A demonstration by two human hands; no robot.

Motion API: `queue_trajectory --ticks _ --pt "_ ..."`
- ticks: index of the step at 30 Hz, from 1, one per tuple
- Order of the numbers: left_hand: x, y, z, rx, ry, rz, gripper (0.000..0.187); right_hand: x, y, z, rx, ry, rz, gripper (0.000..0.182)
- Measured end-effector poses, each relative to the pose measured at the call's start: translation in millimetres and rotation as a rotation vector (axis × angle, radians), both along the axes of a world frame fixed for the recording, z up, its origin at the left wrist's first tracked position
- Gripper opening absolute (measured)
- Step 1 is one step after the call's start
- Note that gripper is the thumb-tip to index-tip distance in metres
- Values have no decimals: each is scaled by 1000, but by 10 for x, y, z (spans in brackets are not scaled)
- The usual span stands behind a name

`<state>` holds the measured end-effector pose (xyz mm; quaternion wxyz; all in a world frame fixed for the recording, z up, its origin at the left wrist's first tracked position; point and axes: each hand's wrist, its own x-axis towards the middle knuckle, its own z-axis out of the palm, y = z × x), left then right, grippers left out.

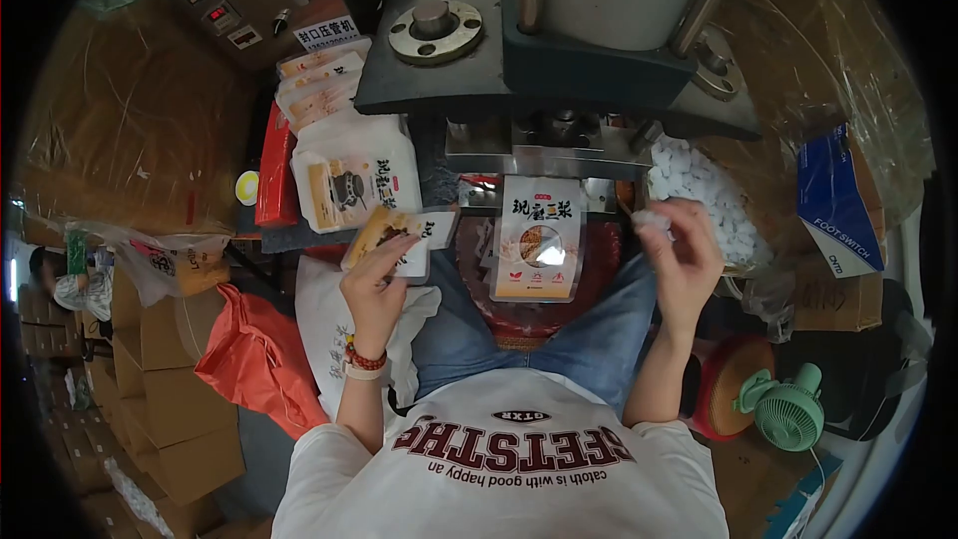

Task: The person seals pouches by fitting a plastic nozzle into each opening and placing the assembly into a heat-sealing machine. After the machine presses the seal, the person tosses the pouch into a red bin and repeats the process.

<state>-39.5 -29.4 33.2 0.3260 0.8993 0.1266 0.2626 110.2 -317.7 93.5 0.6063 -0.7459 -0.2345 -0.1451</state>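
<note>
My left hand (377,284) is closed on a printed pouch (429,230), left of the machine. Just beyond it lies a stack of white and orange pouches (347,175). One pouch (539,240) with a round picture hangs flat at the front of the press (529,145), its top edge at the metal jaws; neither hand touches it. On the right, my right hand (684,250) pinches a small white piece (654,221) between thumb and fingers, beside a heap of similar white pieces (699,185).
A red box (274,175) stands left of the stack. The press's heavy plate (449,75) overhangs the work area. At right are a blue and white box (841,202) and a small green fan (788,411). An orange-red bag (261,359) lies at lower left.
</note>
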Motion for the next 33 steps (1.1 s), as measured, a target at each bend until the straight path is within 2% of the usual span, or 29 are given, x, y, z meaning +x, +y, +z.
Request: queue_trajectory --ticks 3,5,7,9,10,11,12,13,14,15,17,18,21,22,24,25,29,31,32,33 --pt "88 -308 193 -52 -126 -90 39 -328 368 133 -86 -195 250 28" --pt "116 -449 329 51 -141 -253 41 -357 511 39 -119 -305 322 29" --pt "120 -509 479 158 -137 -291 42 -337 564 31 -72 -350 426 31" --pt "102 -510 532 -22 -120 -508 43 -316 476 120 -39 -349 474 30" --pt "142 -524 493 -32 -175 -548 32 -307 430 124 -36 -248 526 32" --pt "189 -557 433 -33 -176 -553 32 -299 404 123 -34 -146 577 34" --pt "226 -603 349 -229 -57 -542 24 -289 410 77 -36 -142 573 34" --pt "264 -637 228 -423 63 -526 18 -267 434 -12 -121 -103 438 38" --pt "335 -626 -58 -666 142 -544 20 -244 450 -87 -204 -67 305 42" --pt "414 -653 -207 -665 140 -547 20 -228 438 -128 -302 -102 152 47" --pt "599 -762 -353 -1159 318 -357 18 -112 290 -121 -214 -78 10 41" --pt "671 -828 -226 -1326 255 -338 21 -77 187 -74 -114 59 -48 35" --pt "913 -787 -142 -1450 206 -335 25 163 -134 17 -408 -67 -345 24" --pt "993 -742 -199 -1452 236 -326 25 268 -202 -79 -412 -66 -345 24" --pt "1071 -682 -238 -1483 272 -330 26 438 -290 -429 -798 -81 -468 22" --pt "1086 -677 -241 -1509 304 -338 27 440 -292 -502 -801 -81 -466 22" --pt "1066 -644 -261 -1477 310 -341 30 452 -257 -538 -825 -16 -363 26" --pt "1028 -506 -166 -1069 372 -401 38 493 -290 -516 -871 -39 -331 28" --pt "979 -424 -72 -1066 368 -401 38 509 -313 -526 -866 -39 -339 29" --pt "893 -328 83 -309 158 -112 43 515 -340 -542 -862 -37 -347 29"
